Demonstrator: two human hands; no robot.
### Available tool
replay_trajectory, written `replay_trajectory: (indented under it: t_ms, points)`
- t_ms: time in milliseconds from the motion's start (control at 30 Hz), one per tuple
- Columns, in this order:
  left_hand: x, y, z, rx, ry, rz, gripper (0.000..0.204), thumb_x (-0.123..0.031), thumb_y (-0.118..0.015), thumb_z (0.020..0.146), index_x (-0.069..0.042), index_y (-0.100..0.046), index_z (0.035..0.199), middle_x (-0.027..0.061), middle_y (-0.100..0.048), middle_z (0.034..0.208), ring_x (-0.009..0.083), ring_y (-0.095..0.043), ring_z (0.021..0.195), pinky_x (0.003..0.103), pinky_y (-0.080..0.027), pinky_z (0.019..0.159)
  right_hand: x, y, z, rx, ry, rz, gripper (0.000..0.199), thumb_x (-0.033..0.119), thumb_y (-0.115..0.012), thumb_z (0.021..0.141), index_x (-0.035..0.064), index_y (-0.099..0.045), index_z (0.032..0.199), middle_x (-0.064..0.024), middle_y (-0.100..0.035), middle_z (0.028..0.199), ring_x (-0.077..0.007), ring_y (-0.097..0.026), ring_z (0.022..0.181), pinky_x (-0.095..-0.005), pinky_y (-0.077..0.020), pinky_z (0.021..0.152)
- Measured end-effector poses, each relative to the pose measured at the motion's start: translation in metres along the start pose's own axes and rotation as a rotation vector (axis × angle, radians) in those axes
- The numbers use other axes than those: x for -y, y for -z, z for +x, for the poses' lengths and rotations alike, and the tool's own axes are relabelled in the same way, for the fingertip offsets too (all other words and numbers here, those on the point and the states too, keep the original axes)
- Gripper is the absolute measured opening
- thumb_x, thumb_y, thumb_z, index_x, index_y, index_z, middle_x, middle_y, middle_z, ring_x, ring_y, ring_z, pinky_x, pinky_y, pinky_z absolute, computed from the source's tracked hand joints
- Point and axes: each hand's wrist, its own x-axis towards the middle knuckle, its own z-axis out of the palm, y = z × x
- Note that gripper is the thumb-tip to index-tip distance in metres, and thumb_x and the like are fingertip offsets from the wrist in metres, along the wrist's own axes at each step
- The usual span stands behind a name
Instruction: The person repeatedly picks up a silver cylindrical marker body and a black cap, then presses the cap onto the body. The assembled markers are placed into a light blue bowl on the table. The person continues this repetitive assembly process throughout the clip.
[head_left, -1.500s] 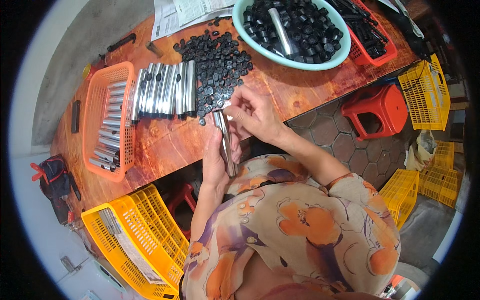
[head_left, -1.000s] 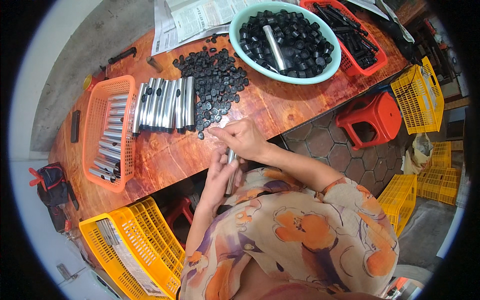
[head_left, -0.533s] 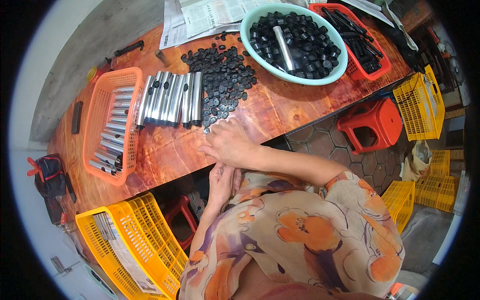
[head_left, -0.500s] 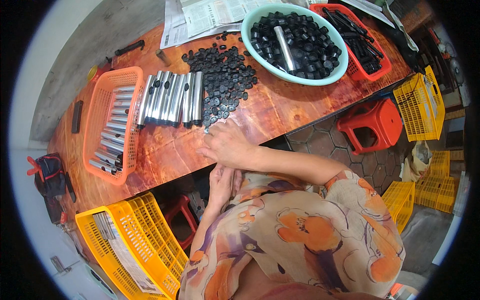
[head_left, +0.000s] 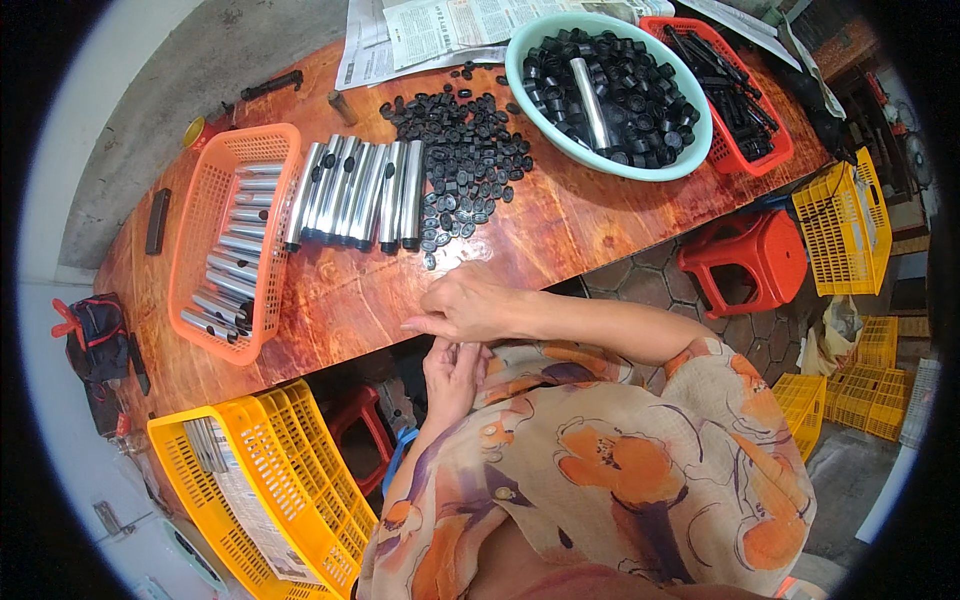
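Hands meet at the near edge of the surface (head_left: 560, 240), just in front of the person's body. The right hand (head_left: 470, 305) lies palm down over the edge, fingers drawn loosely together and pointing left, half closed rather than clenched; whether a small piece sits pinched under the fingertips cannot be told. The left hand (head_left: 455, 370) is just below it, under the edge and close to the lap, fingers turned up toward the right hand and almost touching it; whether it grips anything is hidden too. Judging from what lies within reach, the step in hand looks like the fitting of a small part between the two hands, at the point where one piece is being finished or changed for another. The parts themselves lie farther off: a scatter of black caps (head_left: 465, 150) spreads just beyond the right hand, and left of it a row of metal tubes (head_left: 355, 195) lies side by side, some of their near ends already black. More tubes fill the orange basket (head_left: 200, 220) at the far left, and more caps, with one tube among them, fill the teal bowl (head_left: 640, 172) to the far right. The next move probably calls for a reach away from the body to the caps or tubes, with the fingers opened enough to pick up a single piece.
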Motion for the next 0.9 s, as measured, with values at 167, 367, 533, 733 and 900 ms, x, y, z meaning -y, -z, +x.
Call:
replay_trajectory:
  t_ms: [167, 367, 533, 733, 900]
  points:
    - [0.003, 0.005, 0.004, -0.023, -0.411, 0.587, 0.024, -0.012, -0.060, 0.092, 0.003, -0.054, 0.109, 0.0101, -0.059, 0.071, 0.0152, -0.055, 0.057, 0.028, -0.043, 0.053, 0.007, 0.022, -0.006, -0.082, -0.046, 0.072, 0.048, 0.034, -0.064, 0.085, 0.0027, -0.055, 0.050, -0.0171, -0.054, 0.054, -0.0365, -0.056, 0.053, -0.0459, -0.0455, 0.054]
    - [-0.018, -0.005, 0.005, -0.039, -0.514, 0.842, 0.019, -0.010, -0.062, 0.089, 0.001, -0.057, 0.103, 0.0149, -0.056, 0.071, 0.0248, -0.056, 0.058, 0.033, -0.045, 0.057, 0.008, 0.029, -0.016, -0.262, -0.046, 0.030, 0.045, 0.032, -0.066, 0.086, 0.0040, -0.053, 0.053, -0.0131, -0.054, 0.054, -0.0312, -0.057, 0.049, -0.0405, -0.0460, 0.047]
    - [-0.020, -0.008, 0.006, -0.035, -0.598, 0.918, 0.024, -0.011, -0.066, 0.085, 0.001, -0.055, 0.104, 0.0178, -0.058, 0.073, 0.0349, -0.060, 0.063, 0.038, -0.047, 0.056, 0.008, 0.031, -0.020, -0.285, -0.105, 0.039, 0.040, 0.028, -0.068, 0.084, 0.0030, -0.055, 0.055, -0.0129, -0.055, 0.055, -0.0314, -0.055, 0.048, -0.0410, -0.0444, 0.047]
    - [-0.029, -0.002, 0.012, 0.003, -0.724, 1.157, 0.034, -0.014, -0.070, 0.082, 0.003, -0.054, 0.107, 0.0192, -0.062, 0.084, 0.0358, -0.063, 0.072, 0.042, -0.050, 0.059, 0.002, 0.055, -0.020, -0.006, -0.245, 0.260, 0.029, 0.023, -0.070, 0.083, 0.0012, -0.062, 0.066, -0.0110, -0.061, 0.062, -0.0237, -0.060, 0.055, -0.0359, -0.0476, 0.055]
    - [-0.040, -0.005, 0.016, 0.001, -0.742, 1.190, 0.037, -0.016, -0.069, 0.083, 0.002, -0.054, 0.112, 0.0177, -0.060, 0.083, 0.0357, -0.062, 0.071, 0.043, -0.049, 0.060, -0.017, 0.074, -0.017, 0.132, -0.181, 0.420, 0.020, 0.019, -0.071, 0.081, -0.0001, -0.068, 0.081, -0.0116, -0.066, 0.075, -0.0197, -0.063, 0.071, -0.0323, -0.0493, 0.065]
